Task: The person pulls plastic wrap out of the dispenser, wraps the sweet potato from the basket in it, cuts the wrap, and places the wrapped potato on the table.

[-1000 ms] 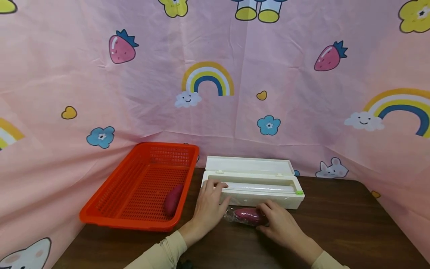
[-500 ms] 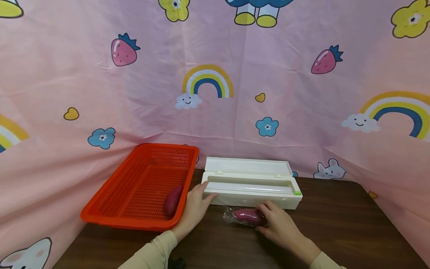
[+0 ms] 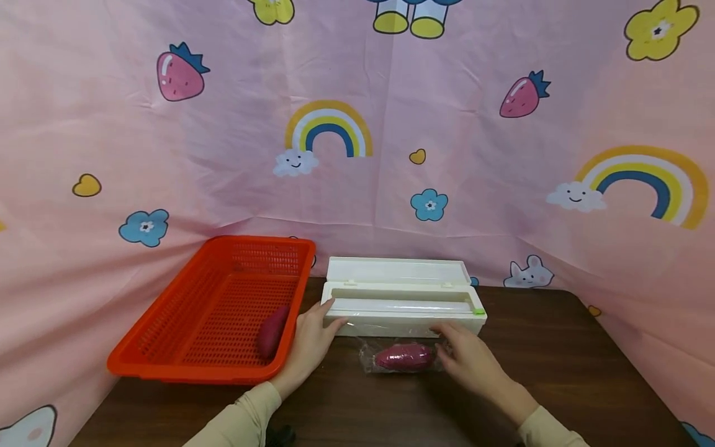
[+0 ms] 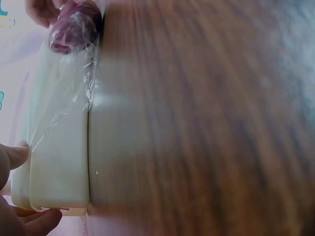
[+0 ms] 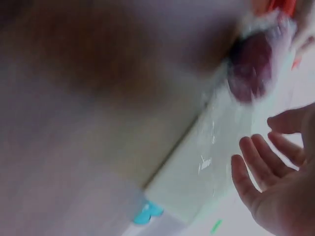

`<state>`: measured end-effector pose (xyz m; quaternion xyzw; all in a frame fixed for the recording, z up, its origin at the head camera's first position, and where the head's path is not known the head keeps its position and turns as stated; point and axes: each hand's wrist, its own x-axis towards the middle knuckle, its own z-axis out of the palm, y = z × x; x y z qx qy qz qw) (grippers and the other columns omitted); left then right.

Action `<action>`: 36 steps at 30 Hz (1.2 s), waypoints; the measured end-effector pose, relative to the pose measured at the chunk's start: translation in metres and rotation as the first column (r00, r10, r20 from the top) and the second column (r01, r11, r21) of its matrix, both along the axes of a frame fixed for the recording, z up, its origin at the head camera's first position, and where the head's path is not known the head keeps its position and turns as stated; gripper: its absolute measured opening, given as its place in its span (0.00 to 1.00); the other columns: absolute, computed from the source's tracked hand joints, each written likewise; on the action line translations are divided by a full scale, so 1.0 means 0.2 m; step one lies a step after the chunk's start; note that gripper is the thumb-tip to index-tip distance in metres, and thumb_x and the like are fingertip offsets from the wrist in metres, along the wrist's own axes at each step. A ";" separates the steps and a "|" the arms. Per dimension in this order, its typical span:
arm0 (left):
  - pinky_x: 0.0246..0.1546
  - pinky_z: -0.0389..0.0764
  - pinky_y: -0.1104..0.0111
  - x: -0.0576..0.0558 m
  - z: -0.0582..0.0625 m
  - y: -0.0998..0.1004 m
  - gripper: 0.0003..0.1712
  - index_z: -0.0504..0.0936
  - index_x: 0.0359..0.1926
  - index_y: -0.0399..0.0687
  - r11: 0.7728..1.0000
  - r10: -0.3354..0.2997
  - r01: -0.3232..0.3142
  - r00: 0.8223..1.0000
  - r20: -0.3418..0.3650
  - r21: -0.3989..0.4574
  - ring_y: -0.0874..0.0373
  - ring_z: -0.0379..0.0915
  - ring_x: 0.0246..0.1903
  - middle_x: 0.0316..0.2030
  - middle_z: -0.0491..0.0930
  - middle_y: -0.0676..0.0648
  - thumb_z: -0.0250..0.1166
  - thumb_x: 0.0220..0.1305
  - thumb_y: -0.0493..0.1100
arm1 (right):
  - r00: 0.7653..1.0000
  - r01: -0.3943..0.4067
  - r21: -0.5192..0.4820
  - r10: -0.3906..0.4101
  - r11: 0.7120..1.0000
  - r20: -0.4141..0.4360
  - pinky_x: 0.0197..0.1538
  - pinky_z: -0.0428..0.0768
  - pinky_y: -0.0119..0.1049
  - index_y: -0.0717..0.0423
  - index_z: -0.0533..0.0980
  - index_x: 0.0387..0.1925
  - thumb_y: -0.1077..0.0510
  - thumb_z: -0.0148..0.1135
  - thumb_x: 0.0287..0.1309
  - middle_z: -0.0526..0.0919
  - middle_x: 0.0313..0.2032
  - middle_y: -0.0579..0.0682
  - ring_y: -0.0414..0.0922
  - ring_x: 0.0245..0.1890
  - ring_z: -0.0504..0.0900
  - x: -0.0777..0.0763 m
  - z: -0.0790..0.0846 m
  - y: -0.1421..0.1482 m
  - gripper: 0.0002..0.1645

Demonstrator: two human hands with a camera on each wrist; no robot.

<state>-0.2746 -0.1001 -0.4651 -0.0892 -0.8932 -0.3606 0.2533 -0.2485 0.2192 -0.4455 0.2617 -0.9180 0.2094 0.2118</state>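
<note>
A purple-red sweet potato (image 3: 403, 357) partly wrapped in clear cling film lies on the table in front of the white cling film box (image 3: 385, 327). The box's lid is up and a film roll (image 3: 399, 305) shows inside. My left hand (image 3: 308, 347) holds the box's left end, thumb at the front, as the left wrist view also shows round the box end (image 4: 59, 167). Beside the sweet potato's right end is my right hand (image 3: 477, 366). In the right wrist view its fingers (image 5: 256, 160) are spread and loosely bent, apart from the sweet potato (image 5: 251, 69).
An orange-red plastic basket (image 3: 184, 372) stands left of the box, holding another sweet potato (image 3: 272, 332). A small green piece (image 3: 478, 311) sits at the box's right end. A dark object (image 3: 280, 436) lies near the front edge. A patterned cloth (image 3: 385, 205) hangs behind.
My left hand has moved left from the film to the box's left end. The right hand has let go of the wrapped sweet potato. The head view has shifted slightly.
</note>
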 end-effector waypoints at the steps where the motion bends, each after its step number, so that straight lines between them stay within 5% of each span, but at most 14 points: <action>1: 0.56 0.81 0.50 0.00 0.00 0.00 0.34 0.80 0.62 0.35 1.000 -0.003 0.003 1.000 0.005 -0.001 0.40 0.81 0.57 0.59 0.80 0.31 0.76 0.58 0.49 | 0.999 0.026 -0.020 -0.027 0.999 -0.018 0.39 0.84 0.38 0.58 0.82 0.46 0.68 0.71 0.51 0.85 0.40 0.49 0.40 0.36 0.83 -0.01 0.02 0.02 0.18; 6: 0.55 0.82 0.50 0.00 0.00 -0.01 0.34 0.80 0.62 0.36 1.000 -0.008 0.008 1.000 0.005 -0.007 0.41 0.81 0.56 0.59 0.81 0.32 0.75 0.59 0.50 | 0.984 0.173 -0.097 -0.176 0.980 -0.031 0.34 0.84 0.42 0.64 0.82 0.42 0.69 0.71 0.53 0.82 0.36 0.55 0.45 0.32 0.84 -0.07 0.11 0.13 0.13; 11: 0.55 0.82 0.51 0.00 0.00 -0.01 0.34 0.81 0.61 0.35 1.000 -0.010 0.010 1.000 -0.003 0.001 0.41 0.82 0.56 0.58 0.81 0.31 0.76 0.58 0.48 | 0.965 0.258 -0.069 -0.255 0.964 0.055 0.37 0.83 0.48 0.69 0.81 0.46 0.67 0.68 0.56 0.80 0.37 0.61 0.49 0.32 0.82 -0.12 0.15 0.26 0.15; 19: 0.56 0.81 0.50 0.00 -0.01 -0.02 0.33 0.81 0.61 0.35 1.000 -0.015 0.015 1.000 -0.004 0.013 0.41 0.81 0.57 0.58 0.81 0.31 0.76 0.58 0.47 | 0.960 0.178 0.009 -0.176 0.984 0.217 0.35 0.80 0.36 0.68 0.83 0.47 0.65 0.68 0.59 0.80 0.36 0.54 0.44 0.34 0.78 -0.16 0.17 0.38 0.15; 36: 0.56 0.81 0.51 0.01 0.00 -0.02 0.32 0.82 0.61 0.36 1.000 -0.004 0.004 1.000 -0.004 -0.008 0.41 0.82 0.56 0.57 0.81 0.32 0.76 0.58 0.47 | 1.000 0.013 -0.028 -0.012 1.000 0.023 0.30 0.77 0.30 0.63 0.87 0.37 0.72 0.71 0.52 0.85 0.33 0.50 0.33 0.30 0.76 -0.23 0.15 0.41 0.09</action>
